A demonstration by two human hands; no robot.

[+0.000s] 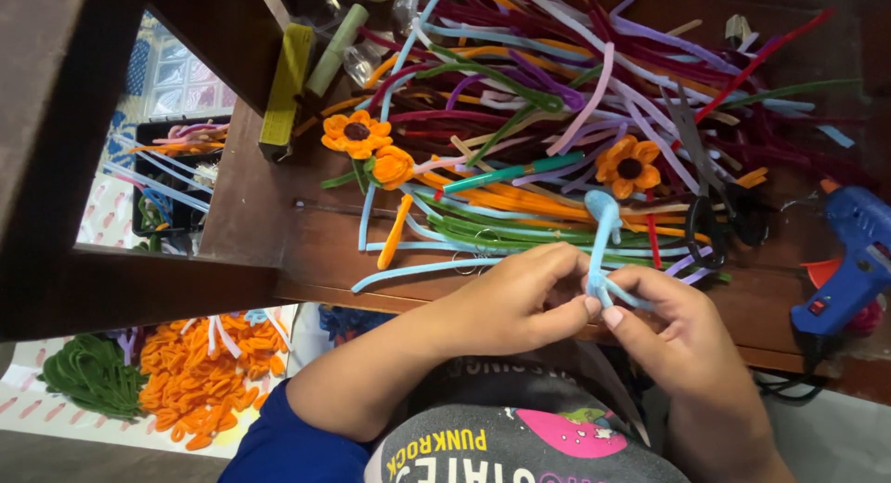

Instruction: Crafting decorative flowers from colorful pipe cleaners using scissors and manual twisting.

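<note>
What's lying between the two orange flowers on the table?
Head view: between the left orange flowers and the right orange flower lie loose pipe cleaners and a green pen.

pipe-cleaner pile (pixel 557 103) across table (pixel 316 251), glue gun (pixel 849 260) at right, scissors (pixel 701 181) between them

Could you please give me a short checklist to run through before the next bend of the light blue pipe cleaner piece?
1. Both hands on the piece: left hand and right hand pinch the light blue pipe cleaner piece at its lower end. Ok.
2. Looped top free of the pile: it stands above the pipe cleaner pile; whether it touches is unclear. Cannot tell.
3. Scissors within reach: lying on the table just beyond the right hand. Ok.
4. Glue gun clear of the hands: off to the right, apart. Ok.
5. Glue gun hot: cannot tell.
</note>
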